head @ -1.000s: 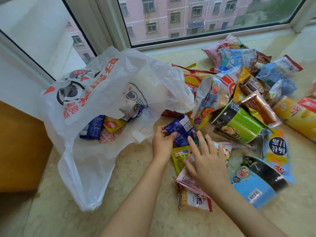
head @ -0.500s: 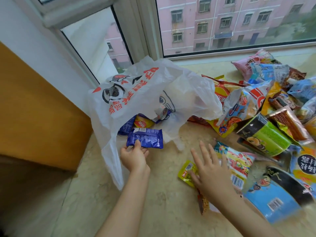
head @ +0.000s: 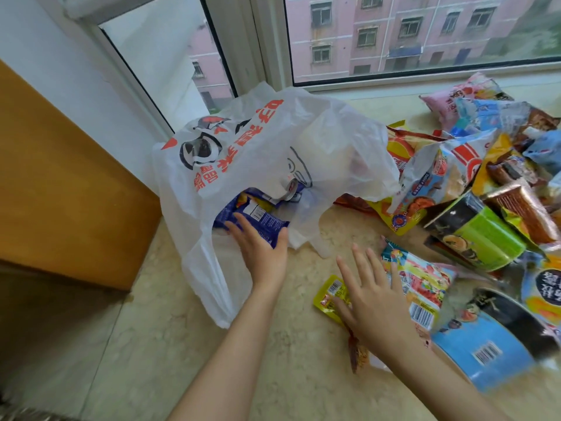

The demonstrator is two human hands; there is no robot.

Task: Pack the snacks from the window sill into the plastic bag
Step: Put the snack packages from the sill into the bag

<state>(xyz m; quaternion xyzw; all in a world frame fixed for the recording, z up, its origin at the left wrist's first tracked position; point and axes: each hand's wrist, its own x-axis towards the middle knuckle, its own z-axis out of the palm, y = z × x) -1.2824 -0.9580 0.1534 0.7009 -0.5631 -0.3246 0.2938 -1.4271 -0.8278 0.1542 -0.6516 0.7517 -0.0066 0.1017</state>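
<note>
Packing has barely begun: left hand (head: 261,253), fingers straight, pushes a blue packet (head: 258,218) into the plastic bag (head: 243,153); right hand (head: 370,296) hovers released; a snack heap (head: 473,189) waits at three o'clock.

One camera only, worn on my head, looking forward and down over my forearms at the window sill (head: 303,375) from close range. The window (head: 425,34) fills twelve to two o'clock; a wooden panel (head: 60,189) sits at nine o'clock.
</note>
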